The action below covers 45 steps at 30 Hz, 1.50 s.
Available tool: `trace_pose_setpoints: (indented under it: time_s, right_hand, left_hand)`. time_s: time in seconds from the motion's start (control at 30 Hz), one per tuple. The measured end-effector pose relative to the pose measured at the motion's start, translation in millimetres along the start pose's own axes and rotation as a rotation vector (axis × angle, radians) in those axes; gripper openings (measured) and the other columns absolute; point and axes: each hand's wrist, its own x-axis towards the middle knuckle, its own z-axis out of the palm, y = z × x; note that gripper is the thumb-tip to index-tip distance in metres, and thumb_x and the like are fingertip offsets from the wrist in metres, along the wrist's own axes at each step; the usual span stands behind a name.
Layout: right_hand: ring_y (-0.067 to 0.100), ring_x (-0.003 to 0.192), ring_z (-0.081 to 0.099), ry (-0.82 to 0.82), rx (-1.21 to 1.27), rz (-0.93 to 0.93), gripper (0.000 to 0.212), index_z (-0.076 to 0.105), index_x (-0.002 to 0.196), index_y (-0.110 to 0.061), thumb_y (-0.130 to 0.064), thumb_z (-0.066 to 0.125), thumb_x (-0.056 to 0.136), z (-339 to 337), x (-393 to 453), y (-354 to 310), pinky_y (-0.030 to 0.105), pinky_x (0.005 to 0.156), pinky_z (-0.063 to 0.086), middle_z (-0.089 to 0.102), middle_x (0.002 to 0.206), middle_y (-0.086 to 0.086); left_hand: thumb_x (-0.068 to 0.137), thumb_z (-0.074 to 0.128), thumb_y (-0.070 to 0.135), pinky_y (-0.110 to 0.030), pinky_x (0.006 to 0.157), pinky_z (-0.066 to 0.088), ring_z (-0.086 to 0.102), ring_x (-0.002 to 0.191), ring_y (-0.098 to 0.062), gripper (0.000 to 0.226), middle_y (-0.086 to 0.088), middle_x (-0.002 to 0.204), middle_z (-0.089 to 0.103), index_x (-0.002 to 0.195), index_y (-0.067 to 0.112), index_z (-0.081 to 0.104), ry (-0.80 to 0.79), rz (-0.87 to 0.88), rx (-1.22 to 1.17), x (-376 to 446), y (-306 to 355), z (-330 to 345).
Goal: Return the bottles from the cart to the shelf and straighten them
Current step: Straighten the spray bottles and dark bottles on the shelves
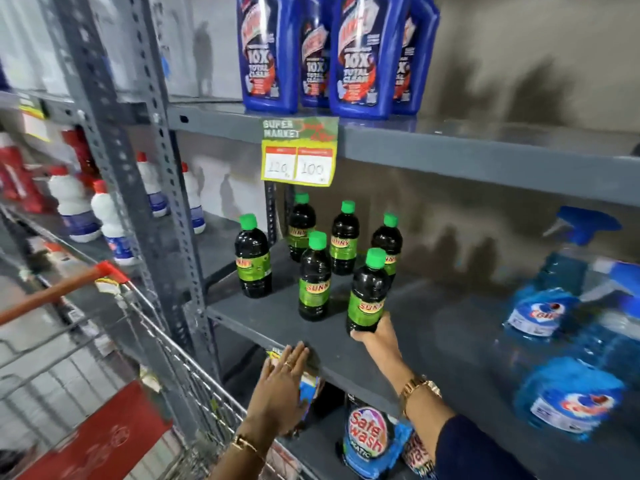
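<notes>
The right hand [375, 336] is gripping the base of the front dark bottle [369, 292], hiding its bottom edge as the bottle is standing upright near the front of the middle shelf [433, 341]. The left hand [282, 386] is hovering flat and holding nothing, fingers at the shelf lip, covering part of a packet below. Six green-capped bottles are standing there in loose rows. Blurred blue spray bottles [554, 306] are sitting to the right. The cart [114, 306] is showing at the left, its contents hard to make out.

Glossy plastic bottles [368, 293], matt, prob. metal shelf [433, 341]
</notes>
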Motion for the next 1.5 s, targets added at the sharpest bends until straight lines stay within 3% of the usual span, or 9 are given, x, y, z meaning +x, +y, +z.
trace_pose_setpoints:
  time_s: [0.3, 0.47, 0.83, 0.97, 1.1, 1.2, 1.27, 1.37, 1.5]
  right_hand:
    - [0.023, 0.098, 0.057, 0.269, -0.106, -0.158, 0.063, 0.046, 0.107, -0.016, -0.02, 0.086, 0.058, 23, -11, 7, 0.026, 0.076, 0.039, 0.05, 0.094, -0.006]
    - [0.028, 0.104, 0.055, 0.301, -0.124, -0.185, 0.064, 0.045, 0.104, -0.011, -0.02, 0.086, 0.057, 28, -12, 8, 0.035, 0.085, 0.048, 0.06, 0.108, 0.012]
    - [0.03, 0.119, 0.047, 0.32, -0.087, -0.227, 0.079, 0.042, 0.121, -0.007, -0.016, 0.087, 0.057, 24, -18, 5, 0.042, 0.1, 0.042, 0.051, 0.124, 0.014]
    - [0.028, 0.099, 0.045, 0.52, -0.306, -0.498, 0.065, 0.04, 0.099, -0.012, -0.024, 0.087, 0.055, 27, -35, 3, 0.033, 0.088, 0.038, 0.052, 0.104, 0.015]
    - [0.014, 0.08, 0.04, 0.298, -0.498, -0.84, 0.042, 0.042, 0.085, -0.014, -0.013, 0.079, 0.065, 39, -48, 1, 0.024, 0.072, 0.038, 0.056, 0.082, 0.01]
    - [0.017, 0.096, 0.054, 0.108, -0.507, -0.885, 0.036, 0.051, 0.101, -0.013, -0.004, 0.072, 0.074, 54, -57, 8, 0.022, 0.085, 0.04, 0.064, 0.097, 0.015]
    - [0.025, 0.115, 0.056, 0.028, -0.509, -0.789, 0.04, 0.049, 0.123, -0.006, -0.009, 0.061, 0.085, 66, -60, 13, 0.019, 0.096, 0.038, 0.059, 0.123, 0.017]
    - [0.022, 0.138, 0.031, -0.022, -0.41, -0.612, 0.058, 0.021, 0.144, -0.004, -0.017, 0.048, 0.094, 86, -59, 5, 0.023, 0.11, 0.027, 0.029, 0.151, 0.011]
    - [0.025, 0.144, 0.015, 0.072, -0.292, -0.456, 0.075, 0.001, 0.145, -0.001, -0.022, 0.051, 0.094, 109, -48, -19, 0.021, 0.112, 0.015, 0.007, 0.156, 0.017]
  left_hand:
    - [0.088, 0.045, 0.031, -0.037, 0.12, 0.004, -0.007, 0.147, -0.014, 0.078, 0.011, 0.158, -0.008, 0.148, 0.024, -0.004, 0.064, -0.019, -0.145, -2, -10, 10]
    - [0.091, 0.045, 0.026, -0.035, 0.12, -0.003, -0.009, 0.146, -0.013, 0.077, 0.014, 0.157, -0.011, 0.148, 0.026, -0.007, 0.103, -0.029, -0.168, -5, -9, 10]
    - [0.089, 0.048, 0.024, -0.034, 0.119, -0.004, -0.012, 0.146, -0.014, 0.079, 0.013, 0.157, -0.009, 0.148, 0.026, -0.005, 0.088, -0.035, -0.185, -8, -5, 3]
    - [0.086, 0.05, 0.024, -0.033, 0.119, -0.005, -0.014, 0.145, -0.013, 0.082, 0.012, 0.156, -0.01, 0.149, 0.024, -0.002, 0.067, -0.013, -0.164, -5, -12, -4]
    - [0.085, 0.053, 0.023, -0.035, 0.12, -0.001, -0.01, 0.146, -0.016, 0.086, 0.003, 0.159, -0.009, 0.149, 0.016, -0.004, 0.084, -0.117, -0.145, 1, -28, -14]
    - [0.087, 0.052, 0.023, -0.038, 0.12, 0.003, -0.008, 0.147, -0.018, 0.085, 0.0, 0.159, -0.008, 0.148, 0.015, -0.006, 0.085, -0.173, -0.128, 4, -44, -21]
    - [0.087, 0.054, 0.023, -0.041, 0.12, 0.004, -0.007, 0.147, -0.019, 0.086, 0.0, 0.16, -0.006, 0.148, 0.016, -0.006, 0.045, -0.173, -0.111, 5, -55, -26]
    - [0.085, 0.055, 0.021, -0.041, 0.12, 0.003, -0.008, 0.146, -0.02, 0.087, 0.002, 0.16, -0.006, 0.148, 0.021, -0.005, -0.021, -0.16, -0.133, 6, -65, -34]
    - [0.084, 0.056, 0.019, -0.045, 0.119, 0.003, -0.01, 0.146, -0.02, 0.088, 0.007, 0.159, -0.006, 0.148, 0.024, -0.004, -0.071, -0.172, -0.129, 7, -66, -38]
